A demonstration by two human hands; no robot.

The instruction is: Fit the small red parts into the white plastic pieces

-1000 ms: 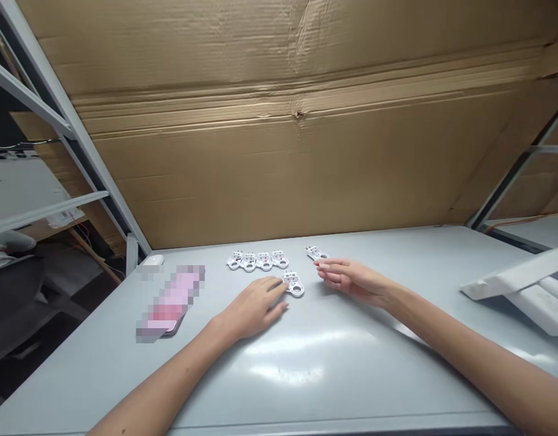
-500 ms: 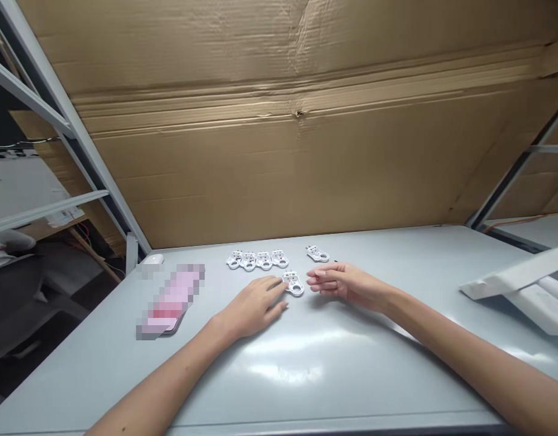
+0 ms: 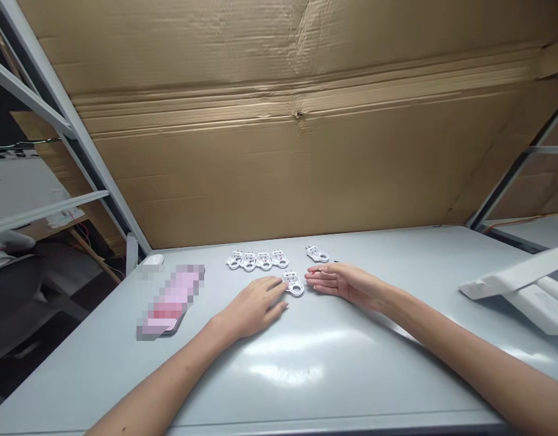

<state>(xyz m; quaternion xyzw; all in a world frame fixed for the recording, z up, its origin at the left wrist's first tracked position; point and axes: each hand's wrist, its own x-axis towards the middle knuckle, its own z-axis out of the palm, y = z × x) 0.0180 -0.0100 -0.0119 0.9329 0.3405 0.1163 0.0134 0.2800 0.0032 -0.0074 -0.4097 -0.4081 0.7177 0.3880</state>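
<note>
My left hand (image 3: 260, 306) lies palm down on the grey table, fingers apart, its fingertips touching the left edge of a white plastic piece (image 3: 294, 283) with a round hole. Just right of that piece, my right hand (image 3: 345, 281) is turned on its side, fingers close together, with a tiny red part (image 3: 315, 272) between thumb and fingers. Behind my hands stands a row of several similar white pieces (image 3: 263, 260), side by side. One more white piece (image 3: 317, 254) lies apart, behind my right hand.
A pink, pixelated phone (image 3: 174, 303) lies at the left, with a small white case (image 3: 154, 260) behind it. White foam-like pieces (image 3: 528, 284) are at the right. A cardboard wall (image 3: 279, 175) and metal frames border the table (image 3: 297, 387).
The fingers of my right hand have straightened somewhat, and the red part shows more, higher up at the fingers. My left hand and the white pieces have not moved.
</note>
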